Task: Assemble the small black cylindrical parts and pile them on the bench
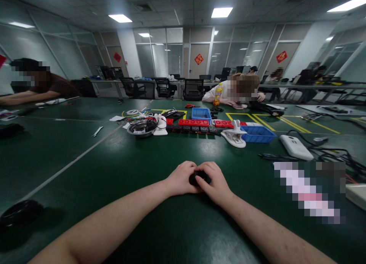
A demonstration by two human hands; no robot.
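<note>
Head view shows both bare hands meeting over the green, smooth-looking table (128, 226), the left hand (180, 180) curled against one side of a small, dark black, rounded object (201, 174) and the right hand (219, 184) closing on its other side, thumb laid across it. The grip is drawn in around this piece, fingertips nearly meeting on its far side, and so much of it is covered that its full outline and material cannot be told. Handling appears to be in progress, since neither hand has let go; how much is done and how much is left cannot be judged, as no joint, opening or finished face can be made out. Beyond the grip runs a long row of red, flat-topped blocks (193, 122) over darker parts, with a glossy white, curved clip stand (235, 137) at its right end. Past the grip to the left sits a round, shiny metal bowl (140, 135) of tangled small items; to the right are a blue, straight-sided plastic bin (259, 136) and a white, round-cornered box (296, 147). Nearer on the far left lies a black, glossy, rounded coil-like item (21, 213).
</note>
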